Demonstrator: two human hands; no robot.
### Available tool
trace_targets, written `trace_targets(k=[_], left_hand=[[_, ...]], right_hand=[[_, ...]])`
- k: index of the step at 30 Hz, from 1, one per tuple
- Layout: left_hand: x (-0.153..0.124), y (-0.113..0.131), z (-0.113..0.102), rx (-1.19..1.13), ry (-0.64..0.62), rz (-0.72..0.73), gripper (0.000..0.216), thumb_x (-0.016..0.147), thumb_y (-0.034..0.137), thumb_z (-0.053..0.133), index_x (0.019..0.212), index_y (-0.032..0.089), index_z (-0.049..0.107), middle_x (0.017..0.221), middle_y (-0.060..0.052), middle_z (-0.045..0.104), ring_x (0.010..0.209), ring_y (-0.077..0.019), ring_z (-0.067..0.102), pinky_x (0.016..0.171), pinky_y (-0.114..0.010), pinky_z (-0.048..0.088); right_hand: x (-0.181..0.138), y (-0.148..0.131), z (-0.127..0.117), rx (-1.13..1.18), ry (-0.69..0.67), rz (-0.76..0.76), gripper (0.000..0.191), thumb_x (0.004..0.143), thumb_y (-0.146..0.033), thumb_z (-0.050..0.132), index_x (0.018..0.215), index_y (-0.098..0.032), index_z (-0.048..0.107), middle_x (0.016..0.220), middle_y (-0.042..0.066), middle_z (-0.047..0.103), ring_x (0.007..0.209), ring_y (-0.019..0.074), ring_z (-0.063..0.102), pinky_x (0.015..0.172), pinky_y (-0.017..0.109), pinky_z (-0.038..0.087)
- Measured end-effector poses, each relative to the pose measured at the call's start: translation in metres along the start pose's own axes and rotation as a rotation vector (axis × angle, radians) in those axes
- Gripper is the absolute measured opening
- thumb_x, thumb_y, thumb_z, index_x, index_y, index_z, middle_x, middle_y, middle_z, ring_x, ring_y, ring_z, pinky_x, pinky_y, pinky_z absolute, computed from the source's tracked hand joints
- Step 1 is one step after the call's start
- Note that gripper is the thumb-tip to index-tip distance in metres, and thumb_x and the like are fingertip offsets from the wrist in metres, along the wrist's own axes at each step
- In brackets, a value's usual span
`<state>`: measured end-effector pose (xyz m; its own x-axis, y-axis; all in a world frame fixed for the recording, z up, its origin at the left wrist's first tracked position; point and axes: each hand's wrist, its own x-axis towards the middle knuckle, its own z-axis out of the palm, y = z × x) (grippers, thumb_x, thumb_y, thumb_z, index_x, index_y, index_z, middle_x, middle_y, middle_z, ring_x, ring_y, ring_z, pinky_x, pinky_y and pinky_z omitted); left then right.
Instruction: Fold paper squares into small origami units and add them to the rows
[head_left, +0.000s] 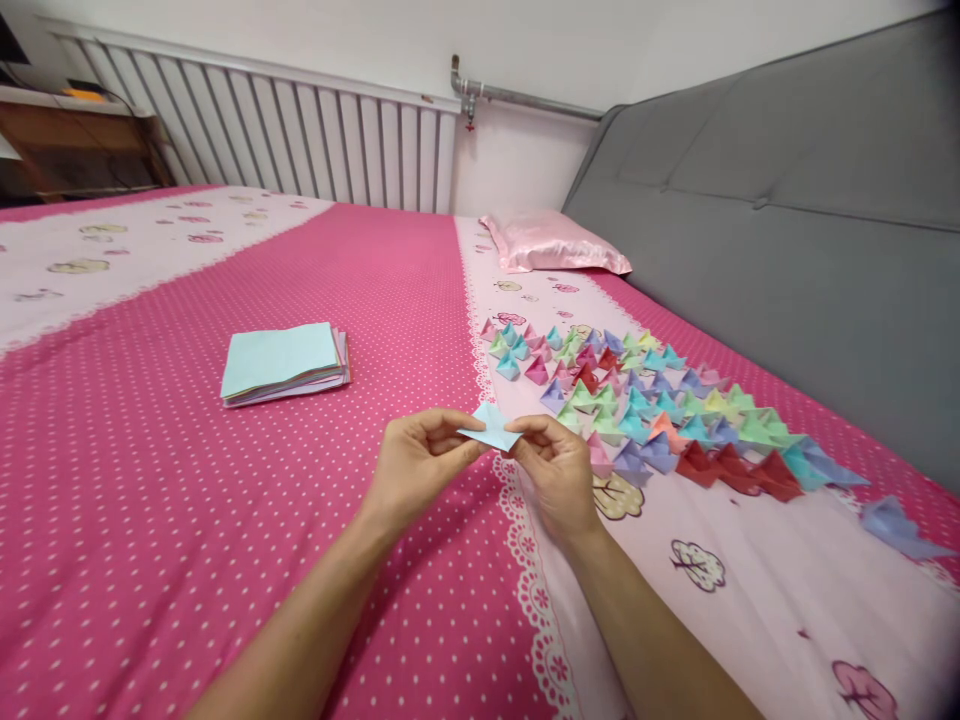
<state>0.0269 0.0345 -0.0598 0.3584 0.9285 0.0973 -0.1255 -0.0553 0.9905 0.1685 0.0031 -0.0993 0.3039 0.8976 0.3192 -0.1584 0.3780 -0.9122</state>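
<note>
"Head camera: what is nearest?"

"Two bare hands, a little apart. The left hand (416, 465) and the right hand (556, 468) each pinch, thumb against fingers, one end of a small pale-blue folded paper boat (493, 430)."

"Where exactly is that boat?"

"Between the hands, over the white lace-patterned edging (538, 597), where a bright pink, white-dotted bedsheet (247, 530) meets a pale pink strip printed with trees (697, 640)."

"And around them?"

"Beyond the right hand, many small folded paper boats (697, 465) in red, green, blue, purple, pink and yellow crowd the strip in rough rows. One lone periwinkle-blue paper boat (896, 525) sits out at the right. Beyond the left hand, well apart from it, a stack of coloured paper sheets (281, 362), light aqua on top, lies flat on the dotted cloth."

"Farther off?"

"A shiny pale pink pillow (555, 242) lies by a long grey upholstered headboard (787, 180). At the far side stands a white ribbed radiator (304, 135), with a grey metal pipe (540, 99) along the white wall."
</note>
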Motion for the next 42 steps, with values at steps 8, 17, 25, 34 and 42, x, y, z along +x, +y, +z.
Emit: trace_targets(k=[8,17,25,34,42], left_hand=[[0.001,0.001,-0.003,0.148,0.037,0.020,0.015,0.065,0.027,0.070,0.070,0.013,0.067,0.064,-0.003,0.069,0.057,-0.0108,0.061,0.054,-0.020,0.049],[0.000,0.001,0.002,0.018,0.081,-0.114,0.016,0.066,0.029,0.069,0.070,0.013,0.068,0.065,-0.005,0.070,0.061,-0.0132,0.065,0.060,-0.023,0.052],[0.001,-0.001,0.003,-0.040,0.074,-0.118,0.022,0.065,0.026,0.070,0.081,0.011,0.066,0.066,-0.004,0.070,0.061,-0.0140,0.066,0.060,-0.023,0.053],[0.004,-0.006,-0.002,0.052,-0.006,-0.107,0.036,0.069,0.029,0.066,0.101,0.012,0.064,0.076,-0.007,0.072,0.068,-0.0159,0.066,0.064,-0.025,0.051],[0.004,-0.005,-0.001,0.158,-0.028,-0.075,0.017,0.067,0.027,0.066,0.077,0.014,0.070,0.071,-0.005,0.071,0.062,-0.0137,0.063,0.059,-0.023,0.048]], right_hand=[[-0.001,-0.007,0.001,-0.121,0.020,-0.011,0.009,0.070,-0.027,0.068,0.076,-0.020,0.066,0.071,0.001,0.068,0.067,0.0147,0.063,0.066,0.030,0.051],[-0.004,-0.002,0.004,-0.076,0.071,0.077,0.012,0.069,-0.030,0.068,0.069,-0.018,0.065,0.061,0.000,0.066,0.059,0.0137,0.062,0.061,0.027,0.050],[-0.006,-0.001,0.007,-0.031,0.114,0.123,0.015,0.067,-0.030,0.070,0.069,-0.017,0.062,0.059,-0.001,0.064,0.053,0.0106,0.059,0.056,0.023,0.048],[-0.004,0.000,0.006,-0.016,0.108,0.119,0.025,0.067,-0.028,0.070,0.086,-0.019,0.056,0.059,-0.005,0.060,0.054,0.0102,0.059,0.056,0.022,0.046],[-0.005,-0.003,0.006,-0.196,-0.015,0.050,0.024,0.071,-0.028,0.066,0.093,-0.019,0.061,0.060,-0.003,0.059,0.056,0.0106,0.057,0.058,0.024,0.046]])
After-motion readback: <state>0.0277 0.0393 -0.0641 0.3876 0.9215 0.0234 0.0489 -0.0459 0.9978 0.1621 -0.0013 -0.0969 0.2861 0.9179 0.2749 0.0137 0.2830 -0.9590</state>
